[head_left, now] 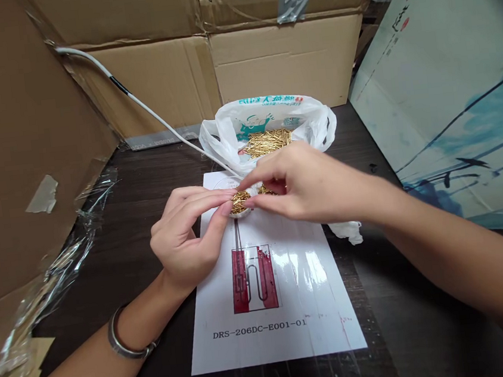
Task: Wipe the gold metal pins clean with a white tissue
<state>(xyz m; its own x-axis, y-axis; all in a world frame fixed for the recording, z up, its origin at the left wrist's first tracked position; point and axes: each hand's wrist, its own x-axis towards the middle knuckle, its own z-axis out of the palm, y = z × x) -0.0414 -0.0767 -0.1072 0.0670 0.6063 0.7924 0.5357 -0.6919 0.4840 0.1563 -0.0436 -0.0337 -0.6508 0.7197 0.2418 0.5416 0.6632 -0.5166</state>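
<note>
At the upper part of a printed sheet (310, 320), a small round dish holds a pile of gold-coloured pins (240, 202). My left hand (188, 228) is at the pile's left side, its fingers pressed together and its thumb at the dish edge; whether it holds a pin is too small to tell. My right hand (298, 183) reaches in from the right with finger and thumb closing on the same pile; what lies between them cannot be made out. More gold pieces show partly under the right hand. Behind, a white plastic bag (223, 134) holds many gold pins (269, 142).
Cardboard walls (167, 71) stand at the back and left. A white cable (148, 109) runs down to the sheet. A pale painted panel (462, 100) leans at the right, and crumpled white material (348, 232) lies beside the sheet on the dark table (141, 164).
</note>
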